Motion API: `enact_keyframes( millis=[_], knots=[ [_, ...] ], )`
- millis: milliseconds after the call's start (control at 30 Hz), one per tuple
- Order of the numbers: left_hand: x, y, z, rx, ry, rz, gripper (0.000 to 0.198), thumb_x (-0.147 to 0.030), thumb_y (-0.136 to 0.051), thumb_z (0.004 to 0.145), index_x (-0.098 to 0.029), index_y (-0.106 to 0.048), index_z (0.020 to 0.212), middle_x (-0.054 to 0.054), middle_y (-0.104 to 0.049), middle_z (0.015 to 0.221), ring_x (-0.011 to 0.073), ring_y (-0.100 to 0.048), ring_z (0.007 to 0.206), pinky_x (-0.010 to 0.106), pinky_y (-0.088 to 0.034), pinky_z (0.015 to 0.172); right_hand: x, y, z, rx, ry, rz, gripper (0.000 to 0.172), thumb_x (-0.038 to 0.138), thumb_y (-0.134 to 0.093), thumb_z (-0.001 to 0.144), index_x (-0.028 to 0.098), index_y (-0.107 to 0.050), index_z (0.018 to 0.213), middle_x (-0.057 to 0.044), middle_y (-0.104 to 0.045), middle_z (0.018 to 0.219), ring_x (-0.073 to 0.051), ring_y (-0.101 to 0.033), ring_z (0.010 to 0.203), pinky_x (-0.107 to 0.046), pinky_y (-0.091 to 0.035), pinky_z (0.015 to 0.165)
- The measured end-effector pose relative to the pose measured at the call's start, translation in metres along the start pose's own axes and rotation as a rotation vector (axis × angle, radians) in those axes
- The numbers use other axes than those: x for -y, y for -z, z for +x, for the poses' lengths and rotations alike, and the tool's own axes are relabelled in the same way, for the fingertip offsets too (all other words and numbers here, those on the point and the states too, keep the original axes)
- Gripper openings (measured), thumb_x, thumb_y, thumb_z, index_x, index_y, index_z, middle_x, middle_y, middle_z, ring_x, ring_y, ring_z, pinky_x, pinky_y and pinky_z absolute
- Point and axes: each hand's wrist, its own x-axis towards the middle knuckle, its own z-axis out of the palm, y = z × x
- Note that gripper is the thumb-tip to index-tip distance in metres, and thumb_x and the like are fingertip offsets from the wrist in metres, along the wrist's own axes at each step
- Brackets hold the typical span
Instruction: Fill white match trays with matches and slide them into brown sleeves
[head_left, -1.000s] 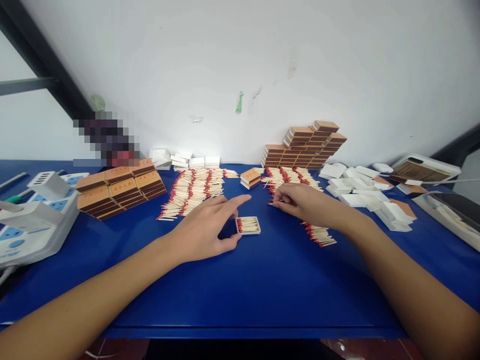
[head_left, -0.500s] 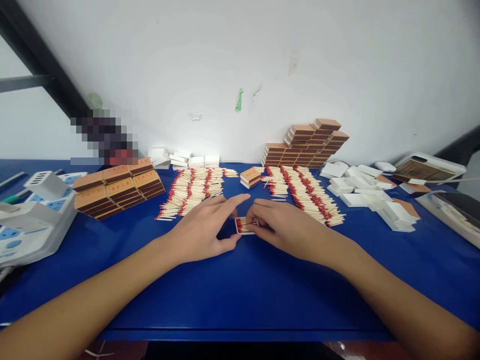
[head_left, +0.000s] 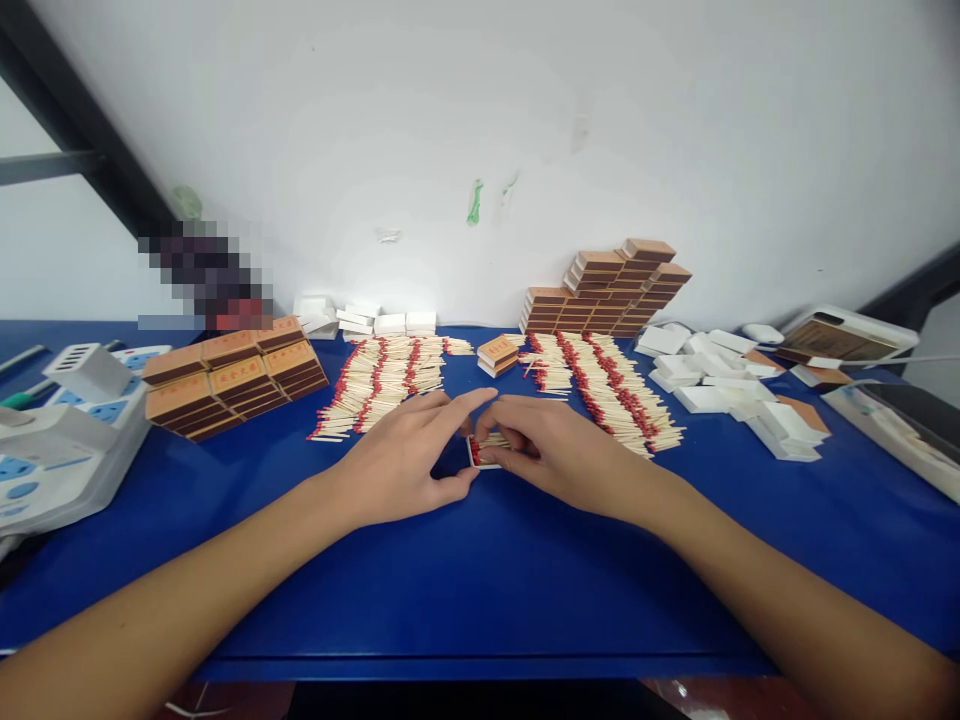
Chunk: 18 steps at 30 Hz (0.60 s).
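Note:
A small white matchbox tray (head_left: 474,462) lies on the blue table between my hands, with red-headed matches (head_left: 493,441) in it. My left hand (head_left: 412,455) steadies the tray's left end: its thumb is at the near corner, the index finger reaches out above, and the other fingertips are hidden behind. My right hand (head_left: 555,445) is curled over the tray, thumb and fingers down among the matches; its fingertips are partly hidden. Just beyond my hands sits one closed matchbox (head_left: 498,355). Rows of loose matches lie to the left (head_left: 390,375) and right (head_left: 611,385).
Stacked matchboxes (head_left: 238,375) stand at the left, and a taller stack (head_left: 600,290) leans by the wall. White trays (head_left: 712,370) lie in a heap at the right, more trays (head_left: 390,323) at the back. A power strip (head_left: 112,430) sits far left, a phone (head_left: 847,335) far right.
My right hand's fingers have shifted slightly left, further over the tray and nearer the match heads. My left hand stays around the tray's left end.

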Motion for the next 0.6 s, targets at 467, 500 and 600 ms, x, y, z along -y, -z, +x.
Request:
enact_keyframes(
  millis=[467,500,600],
  knots=[
    [0.0002,-0.0008,0.0006,0.003,-0.009,-0.003,0.073,-0.027,-0.069,0.093,-0.024,-0.039,0.159,0.005,-0.071,0.117,0.026,-0.064,0.115,0.042,-0.055,0.101,0.0017,0.0038,-0.0048,0.054,0.077,-0.009,0.024,0.007,-0.057,0.094,0.021,-0.076,0.1,-0.004,-0.068,0.098,-0.014,-0.062,0.079,-0.028,-0.045,0.07],
    [0.0004,-0.001,0.0004,0.003,-0.012,-0.005,0.073,-0.027,-0.069,0.093,-0.024,-0.038,0.159,0.005,-0.071,0.117,0.026,-0.064,0.115,0.043,-0.055,0.101,0.0009,0.0039,-0.0047,0.055,0.082,-0.014,0.024,0.006,-0.057,0.094,0.021,-0.076,0.099,-0.004,-0.068,0.097,-0.014,-0.062,0.078,-0.028,-0.045,0.07],
    [0.0009,-0.0013,0.0002,0.0,-0.016,-0.015,0.073,-0.027,-0.069,0.093,-0.025,-0.037,0.159,0.005,-0.071,0.118,0.0257,-0.064,0.114,0.044,-0.055,0.101,-0.0034,0.0049,-0.0046,0.03,0.079,-0.037,0.023,0.006,-0.058,0.093,0.019,-0.076,0.099,-0.003,-0.065,0.092,-0.013,-0.059,0.075,-0.028,-0.042,0.068]
  ],
)
